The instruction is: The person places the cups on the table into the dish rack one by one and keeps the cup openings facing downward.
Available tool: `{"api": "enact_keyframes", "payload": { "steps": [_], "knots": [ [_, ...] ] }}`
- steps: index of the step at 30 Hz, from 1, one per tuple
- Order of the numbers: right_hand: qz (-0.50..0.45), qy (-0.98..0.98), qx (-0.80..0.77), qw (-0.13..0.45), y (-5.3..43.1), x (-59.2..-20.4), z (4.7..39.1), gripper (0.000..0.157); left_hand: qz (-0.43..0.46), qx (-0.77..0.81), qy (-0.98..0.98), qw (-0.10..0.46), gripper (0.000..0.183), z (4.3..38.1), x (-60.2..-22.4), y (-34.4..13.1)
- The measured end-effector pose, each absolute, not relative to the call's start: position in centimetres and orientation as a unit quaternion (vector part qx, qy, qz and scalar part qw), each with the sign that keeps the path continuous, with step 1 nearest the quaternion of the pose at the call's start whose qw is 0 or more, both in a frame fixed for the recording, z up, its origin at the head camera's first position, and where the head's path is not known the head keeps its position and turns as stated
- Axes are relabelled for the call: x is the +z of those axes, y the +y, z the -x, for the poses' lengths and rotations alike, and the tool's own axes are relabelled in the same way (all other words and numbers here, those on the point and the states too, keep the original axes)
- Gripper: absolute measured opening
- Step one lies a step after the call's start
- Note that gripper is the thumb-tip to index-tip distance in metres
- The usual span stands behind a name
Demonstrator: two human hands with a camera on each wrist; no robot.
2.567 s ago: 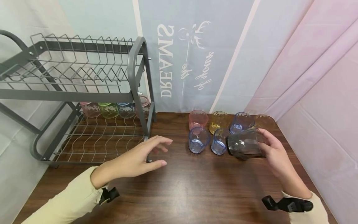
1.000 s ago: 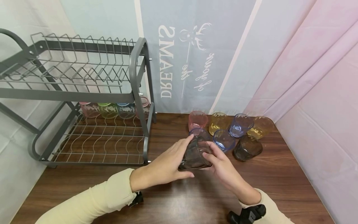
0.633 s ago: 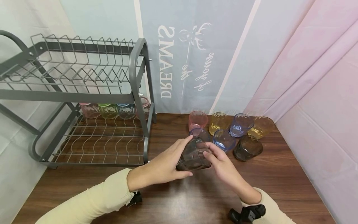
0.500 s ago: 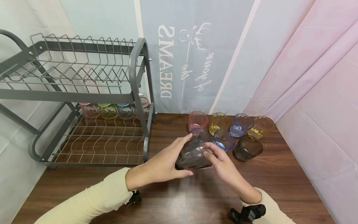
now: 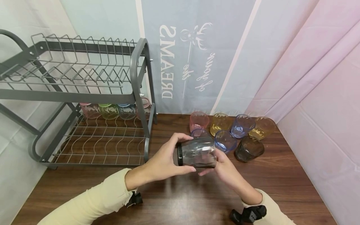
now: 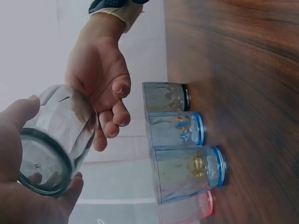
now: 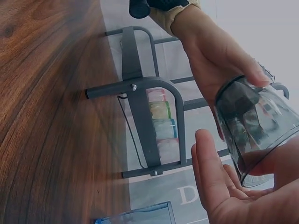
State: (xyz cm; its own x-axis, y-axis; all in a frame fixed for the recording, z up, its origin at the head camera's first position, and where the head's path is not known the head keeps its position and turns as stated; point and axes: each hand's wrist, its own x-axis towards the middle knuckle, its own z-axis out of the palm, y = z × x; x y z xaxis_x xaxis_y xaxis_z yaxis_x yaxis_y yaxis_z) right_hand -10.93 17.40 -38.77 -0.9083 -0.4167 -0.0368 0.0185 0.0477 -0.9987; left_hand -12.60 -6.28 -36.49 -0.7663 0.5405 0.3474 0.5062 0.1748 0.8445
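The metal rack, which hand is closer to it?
Left. The left hand, gripping the dark glass, is just right of the metal rack; the right hand is farther right, at that glass's rim.

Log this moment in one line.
left hand: grips grey glass, sideways | right hand: at its mouth, contact unclear | table: other glasses | rack: coloured glasses on lower tier

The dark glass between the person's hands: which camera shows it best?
The head view: the dark glass is held sideways there, visible from base to rim. The left wrist view shows its base end, partly covered by the left hand; the right wrist view shows its rim end, at the picture's right edge.
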Motion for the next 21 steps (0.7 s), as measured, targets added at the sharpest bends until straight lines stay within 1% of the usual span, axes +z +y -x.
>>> {"api": "enact_keyframes", "payload": {
  "steps": [4,8,15,21],
  "knots": [
    [0.158,0.7,-0.676,0.165,17.3,-39.02,10.86,0.048,-0.332,0.581,0.743,0.01,0.08,12.62,-36.68,-6.12],
    [0.19,0.686,-0.679,0.178,17.01,-39.23,10.97,0.051,-0.322,0.631,0.705,0.022,0.076,12.65,-36.87,-5.84],
    [0.173,0.699,-0.665,0.199,16.52,-39.39,10.83,0.046,-0.298,0.678,0.671,0.032,0.067,13.15,-37.08,-5.6],
    [0.164,0.711,-0.656,0.193,16.62,-39.43,10.45,0.056,-0.301,0.688,0.659,0.028,0.063,13.41,-37.06,-6.05]
  ]
}}
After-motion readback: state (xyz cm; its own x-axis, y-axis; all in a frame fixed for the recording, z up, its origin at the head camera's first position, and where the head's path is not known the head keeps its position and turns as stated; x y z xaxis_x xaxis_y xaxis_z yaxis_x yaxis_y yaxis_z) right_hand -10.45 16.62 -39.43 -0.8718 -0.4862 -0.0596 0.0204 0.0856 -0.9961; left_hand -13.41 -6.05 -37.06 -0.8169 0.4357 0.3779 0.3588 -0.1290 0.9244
